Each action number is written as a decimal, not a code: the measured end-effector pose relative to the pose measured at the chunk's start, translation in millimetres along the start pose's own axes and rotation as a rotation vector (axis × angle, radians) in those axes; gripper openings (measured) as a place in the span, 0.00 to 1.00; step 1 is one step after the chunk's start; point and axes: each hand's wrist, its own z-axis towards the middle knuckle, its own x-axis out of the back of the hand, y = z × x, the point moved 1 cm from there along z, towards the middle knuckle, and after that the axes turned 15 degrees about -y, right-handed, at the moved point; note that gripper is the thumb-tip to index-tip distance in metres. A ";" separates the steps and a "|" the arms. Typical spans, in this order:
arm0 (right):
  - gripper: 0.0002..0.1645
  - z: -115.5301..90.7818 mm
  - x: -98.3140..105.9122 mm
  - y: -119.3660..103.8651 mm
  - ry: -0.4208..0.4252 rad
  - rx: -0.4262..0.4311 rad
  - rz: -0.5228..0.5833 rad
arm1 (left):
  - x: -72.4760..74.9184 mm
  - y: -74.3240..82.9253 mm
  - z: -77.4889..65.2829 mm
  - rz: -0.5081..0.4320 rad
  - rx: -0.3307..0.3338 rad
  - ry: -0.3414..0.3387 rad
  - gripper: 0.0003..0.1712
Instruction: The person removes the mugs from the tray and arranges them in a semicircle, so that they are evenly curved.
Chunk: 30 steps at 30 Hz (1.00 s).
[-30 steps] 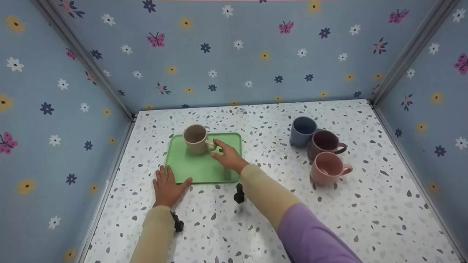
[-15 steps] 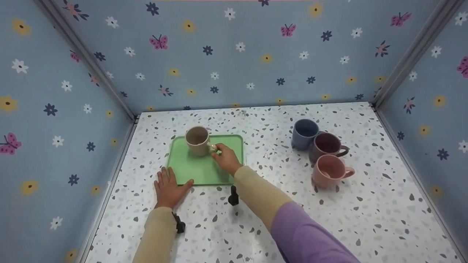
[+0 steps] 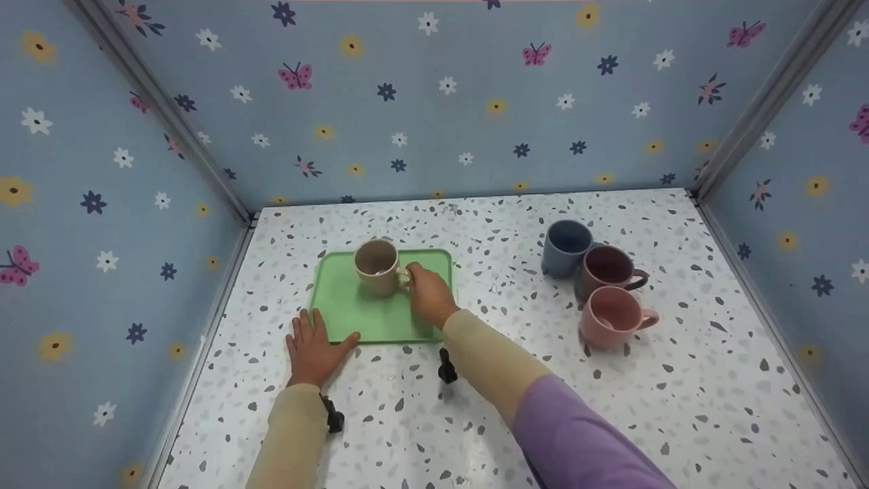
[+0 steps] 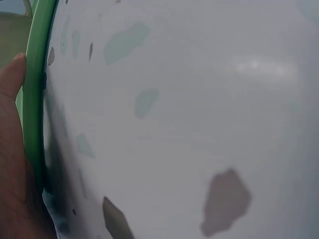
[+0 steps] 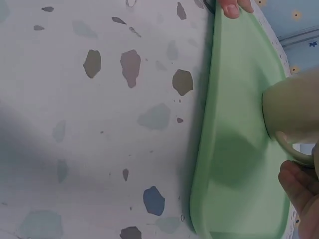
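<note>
A beige mug (image 3: 375,277) stands upright on a green rectangular tray (image 3: 366,320), towards its back edge. My right hand (image 3: 432,296) grips the mug's handle from the right; the right wrist view shows fingertips (image 5: 294,180) at the handle (image 5: 294,153). Spread flat by the tray's front left corner is my left hand (image 3: 316,350), with its thumb at the tray's front edge. In the left wrist view that thumb (image 4: 12,79) touches the green rim (image 4: 36,99).
Three more mugs stand close together on the right: a blue mug (image 3: 562,255), a dark maroon mug (image 3: 589,278) and a pink mug (image 3: 606,326). The speckled white table (image 3: 502,299) is enclosed by blue flowered panels (image 3: 434,102) at the back and sides.
My right hand has closed on the mug's handle, and the mug has shifted slightly right and nearer on the tray. My left hand stays in place.
</note>
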 end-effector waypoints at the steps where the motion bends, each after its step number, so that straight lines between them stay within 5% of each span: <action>1: 0.11 -0.8 1.0 1.1 0.000 0.005 -0.009 | 0.5 0.3 -0.4 -0.004 0.002 -0.001 0.70; 10: 0.11 -7.7 12.0 11.7 0.003 -0.006 -0.064 | -0.1 -5.2 4.9 0.013 0.007 0.001 0.72; 20: 0.14 -16.7 22.6 27.8 0.080 -0.014 0.312 | -0.3 -0.4 6.1 0.027 0.010 -0.022 0.71; 30: 0.17 -48.8 44.1 44.8 0.006 -0.051 0.360 | -1.4 -4.7 3.0 0.022 -0.009 -0.006 0.71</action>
